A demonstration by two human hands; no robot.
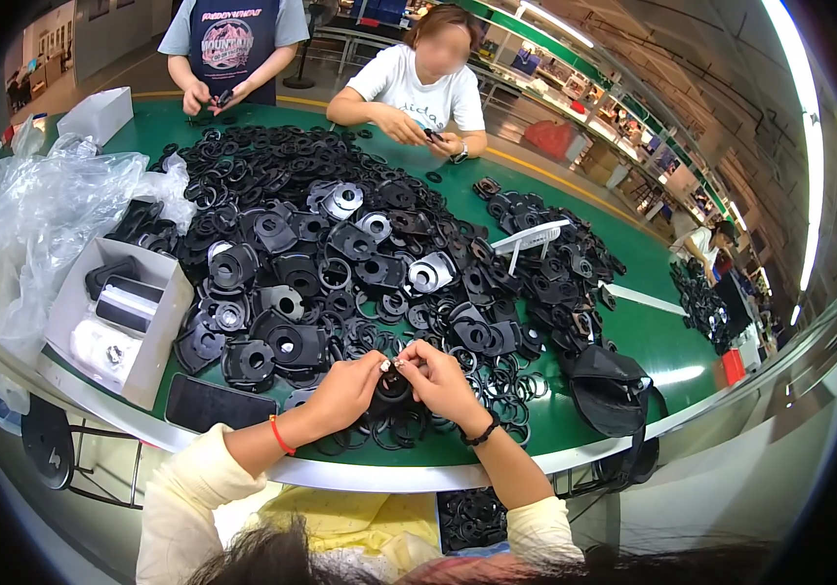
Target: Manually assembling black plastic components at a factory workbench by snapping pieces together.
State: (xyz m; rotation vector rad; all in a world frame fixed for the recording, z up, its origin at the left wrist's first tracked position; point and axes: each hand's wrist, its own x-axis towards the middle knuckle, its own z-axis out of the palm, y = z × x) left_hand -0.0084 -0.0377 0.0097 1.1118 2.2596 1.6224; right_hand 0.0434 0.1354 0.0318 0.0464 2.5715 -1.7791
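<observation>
Both hands meet at the near edge of the green worktop [633,341]. The left hand [345,388] and the right hand [443,382] pinch a small black plastic part [394,382] between their fingertips; each grip is clenched on it, just above a scatter of thin black rings [409,429] lying on the worktop. A red band sits on the left wrist, a black one on the right.

Straight beyond the hands a big heap of black plastic parts [340,253] and rings fills the middle of the worktop and crowds right up to the fingers. At the near left edge lies a dark phone [209,402], and just behind it stands an open white cardboard box [116,322] with rolls inside. Crumpled clear plastic bags [38,214] fill the left corner. A black cap [606,385] rests near the right near edge, beside the heap.

At the far edge two other people handle small black parts with their own hands
</observation>
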